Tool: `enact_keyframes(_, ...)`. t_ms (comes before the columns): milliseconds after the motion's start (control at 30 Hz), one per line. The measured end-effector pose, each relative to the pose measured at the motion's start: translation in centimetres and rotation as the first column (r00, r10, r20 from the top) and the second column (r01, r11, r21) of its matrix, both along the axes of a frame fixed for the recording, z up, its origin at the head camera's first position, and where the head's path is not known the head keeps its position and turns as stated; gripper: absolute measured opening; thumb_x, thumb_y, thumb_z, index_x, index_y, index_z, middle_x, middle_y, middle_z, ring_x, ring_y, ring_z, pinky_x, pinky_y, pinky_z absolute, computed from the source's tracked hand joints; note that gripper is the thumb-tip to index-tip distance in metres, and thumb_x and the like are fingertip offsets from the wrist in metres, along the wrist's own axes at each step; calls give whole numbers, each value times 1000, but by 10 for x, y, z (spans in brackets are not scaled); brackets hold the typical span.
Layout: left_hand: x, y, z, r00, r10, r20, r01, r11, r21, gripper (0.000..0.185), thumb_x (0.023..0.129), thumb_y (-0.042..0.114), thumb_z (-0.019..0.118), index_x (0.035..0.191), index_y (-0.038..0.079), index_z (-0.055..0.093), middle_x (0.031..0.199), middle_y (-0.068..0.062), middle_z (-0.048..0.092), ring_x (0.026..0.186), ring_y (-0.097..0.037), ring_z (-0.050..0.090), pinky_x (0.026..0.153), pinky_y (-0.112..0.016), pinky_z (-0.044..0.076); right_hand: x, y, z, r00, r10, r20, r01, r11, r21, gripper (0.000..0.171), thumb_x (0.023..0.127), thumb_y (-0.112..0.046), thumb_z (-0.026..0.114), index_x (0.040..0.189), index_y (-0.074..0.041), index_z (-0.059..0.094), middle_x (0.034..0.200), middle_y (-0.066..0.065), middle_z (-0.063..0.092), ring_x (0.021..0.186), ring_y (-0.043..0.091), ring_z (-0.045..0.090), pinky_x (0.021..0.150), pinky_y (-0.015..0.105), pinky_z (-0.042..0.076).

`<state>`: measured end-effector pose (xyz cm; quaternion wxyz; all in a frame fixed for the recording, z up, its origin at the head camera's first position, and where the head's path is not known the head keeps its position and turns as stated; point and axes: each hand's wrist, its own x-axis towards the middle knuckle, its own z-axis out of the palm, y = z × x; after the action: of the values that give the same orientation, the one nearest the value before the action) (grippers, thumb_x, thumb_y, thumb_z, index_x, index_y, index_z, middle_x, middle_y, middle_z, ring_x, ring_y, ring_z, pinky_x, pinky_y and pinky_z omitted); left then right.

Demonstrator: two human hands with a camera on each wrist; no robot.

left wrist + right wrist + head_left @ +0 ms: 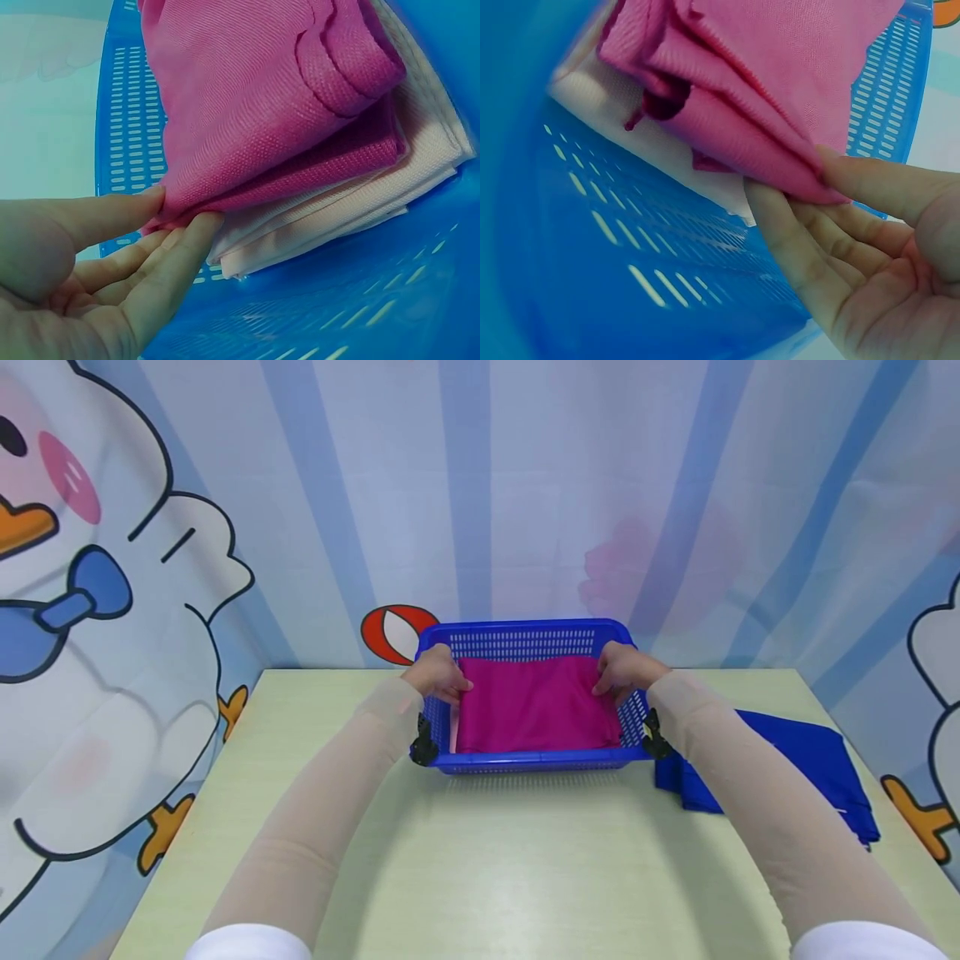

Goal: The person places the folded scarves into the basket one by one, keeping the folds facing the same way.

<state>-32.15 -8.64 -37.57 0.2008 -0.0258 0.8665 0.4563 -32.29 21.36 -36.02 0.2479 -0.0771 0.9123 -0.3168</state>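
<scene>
A folded magenta cloth (536, 706) lies inside a blue plastic basket (525, 758) with slotted walls. My left hand (438, 673) pinches the cloth's left far corner between thumb and fingers, seen close up in the left wrist view. At the opposite far corner my right hand (627, 668) pinches the same cloth, its thumb on top and fingers beneath. Under the magenta layers, a folded pale pink cloth (300, 229) shows in both wrist views; most of it is hidden from the head view.
To the right of the basket, a folded dark blue cloth (806, 764) lies on the pale table (517, 860), partly behind the right forearm. A printed curtain (465, 510) hangs behind the table's far edge.
</scene>
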Motion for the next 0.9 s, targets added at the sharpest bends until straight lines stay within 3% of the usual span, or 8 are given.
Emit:
enact_keyframes(133,-2,3,0,1000,-3,-6,3,1000,-29,26,91,-3,69,110,-15,58,103,-28,68,87,-36,72,80,-44,59,0,0,-1,1000,-6,-31,7,1000,16,42,87,9,69,60,-8,41,55,0,43,58,22,66,65,41,61)
enact_keyframes(233,-5,5,-1,1000,-3,-19,2,997,-76,27,90,-4,70,112,-14,58,103,-27,67,82,-34,73,76,-42,60,0,-1,-2,998,-20,-53,22,999,28,36,86,9,71,62,-4,47,59,5,52,63,27,69,65,42,61)
enact_keyframes(367,-4,9,3,997,-28,-68,14,980,-198,34,91,0,71,120,-11,57,105,-23,66,76,-28,74,68,-34,61,0,-1,-2,994,-72,-77,74,997,24,12,85,7,72,79,9,61,75,18,66,72,33,71,65,42,61)
enact_keyframes(467,-2,11,6,996,-43,-80,22,970,-242,41,91,3,72,126,-10,55,106,-21,67,76,-25,74,65,-30,60,1,-1,-1,989,-119,-89,120,993,15,13,86,6,72,92,14,63,88,26,69,76,36,72,66,42,61)
enact_keyframes(567,1,11,8,996,-47,-78,28,973,-229,38,92,4,71,124,-9,56,105,-20,68,79,-25,74,65,-29,60,4,1,3,988,-125,-91,126,992,4,16,87,5,70,96,16,63,92,30,68,77,37,72,68,42,61)
enact_keyframes(700,4,8,13,995,-58,-83,42,983,-181,20,93,5,70,107,-8,64,101,-20,70,82,-28,74,69,-32,61,6,4,9,991,-77,-107,73,997,-37,17,88,5,69,97,19,66,90,32,68,72,35,71,68,43,61)
enact_keyframes(900,7,3,20,993,-81,-81,74,993,-93,11,94,4,68,92,-6,65,104,-25,70,89,-34,72,76,-37,60,7,12,16,990,-36,-139,21,994,-106,19,92,2,67,99,20,67,91,31,69,77,37,71,71,43,61)
